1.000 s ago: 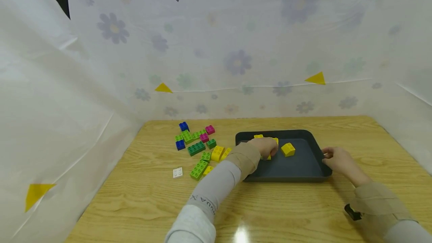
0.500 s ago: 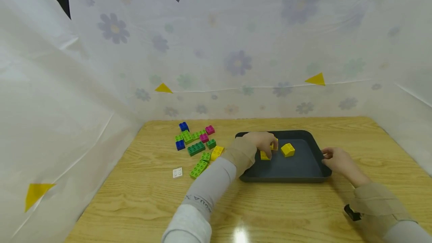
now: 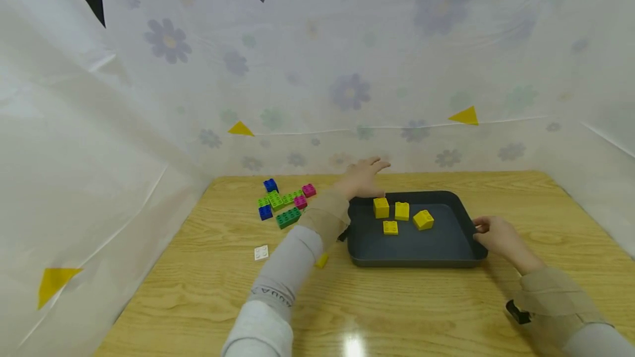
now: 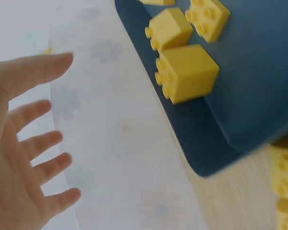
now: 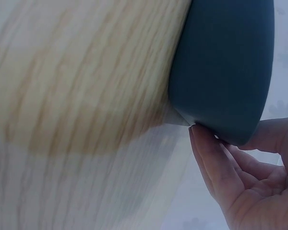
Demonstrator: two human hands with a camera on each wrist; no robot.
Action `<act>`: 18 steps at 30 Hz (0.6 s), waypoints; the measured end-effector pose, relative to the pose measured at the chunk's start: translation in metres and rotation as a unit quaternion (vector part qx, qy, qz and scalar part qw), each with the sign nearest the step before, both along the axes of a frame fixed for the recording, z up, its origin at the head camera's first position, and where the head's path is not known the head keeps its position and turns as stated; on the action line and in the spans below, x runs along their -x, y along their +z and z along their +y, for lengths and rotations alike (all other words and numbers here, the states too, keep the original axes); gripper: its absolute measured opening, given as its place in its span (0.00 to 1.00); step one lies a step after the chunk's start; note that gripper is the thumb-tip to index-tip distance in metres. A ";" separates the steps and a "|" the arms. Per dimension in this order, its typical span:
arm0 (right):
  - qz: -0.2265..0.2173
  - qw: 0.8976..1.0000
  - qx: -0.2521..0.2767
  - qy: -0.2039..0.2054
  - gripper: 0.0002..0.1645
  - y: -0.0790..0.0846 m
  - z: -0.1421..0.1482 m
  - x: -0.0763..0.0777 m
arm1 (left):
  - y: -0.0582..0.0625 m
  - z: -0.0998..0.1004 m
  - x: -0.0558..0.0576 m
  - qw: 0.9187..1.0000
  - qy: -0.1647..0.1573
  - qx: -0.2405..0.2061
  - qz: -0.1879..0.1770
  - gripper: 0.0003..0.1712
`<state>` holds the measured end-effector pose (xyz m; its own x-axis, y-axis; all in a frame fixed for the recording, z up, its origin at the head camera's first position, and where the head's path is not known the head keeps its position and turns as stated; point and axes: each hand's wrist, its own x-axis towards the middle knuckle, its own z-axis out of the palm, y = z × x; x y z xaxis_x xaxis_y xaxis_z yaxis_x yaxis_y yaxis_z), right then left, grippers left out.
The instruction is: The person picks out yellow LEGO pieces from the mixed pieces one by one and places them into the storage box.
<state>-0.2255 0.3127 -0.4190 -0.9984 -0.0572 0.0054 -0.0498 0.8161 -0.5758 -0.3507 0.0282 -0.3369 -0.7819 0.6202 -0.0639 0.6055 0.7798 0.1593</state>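
Note:
My left hand [image 3: 362,177] hovers over the back left edge of the dark grey tray [image 3: 436,249]; in the left wrist view its fingers are spread and hold nothing. Inside the tray stand a tall yellow brick [image 3: 381,208], a second yellow block [image 3: 402,211], a low yellow brick [image 3: 390,228] and a yellow block [image 3: 423,220] to their right. At the tray's right side my right hand [image 3: 498,236] grips the edge. The right wrist view shows its fingertips beneath the tray [image 5: 221,67] and the thumb partly hidden behind its wall.
Left of the tray lie several loose bricks, among them a blue brick [image 3: 265,212], a dark green brick [image 3: 289,217] and a pink brick [image 3: 308,190]. A white brick [image 3: 261,253] lies nearer the front. The left forearm hides some yellow and green ones.
My left hand has let go of the yellow bricks in the tray, spread its fingers and moved back and left, up over the rim. The right hand stays on the tray's edge.

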 end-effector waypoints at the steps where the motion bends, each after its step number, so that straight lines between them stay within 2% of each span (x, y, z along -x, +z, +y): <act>1: 0.000 1.000 0.000 0.000 0.23 0.000 0.000 0.000 | -0.001 -0.005 0.002 1.000 0.008 -0.012 0.006 0.43; 6: -0.005 1.000 0.001 -0.002 0.23 0.002 -0.001 -0.001 | -0.004 -0.030 0.006 0.997 0.041 -0.062 0.019 0.43; 14: 0.002 1.000 -0.002 -0.003 0.23 0.002 0.000 0.000 | -0.019 -0.065 0.005 0.995 0.067 -0.069 0.022 0.42; 18: 0.000 1.000 -0.003 -0.003 0.23 0.001 0.001 0.001 | -0.029 -0.077 0.003 0.994 0.083 -0.075 0.002 0.41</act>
<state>-0.2261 0.3133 -0.4184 -0.9987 -0.0506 0.0059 -0.0449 0.8200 -0.5705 -0.3535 -0.0487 -0.3656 -0.8744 0.4846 0.0224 0.4708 0.8366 0.2800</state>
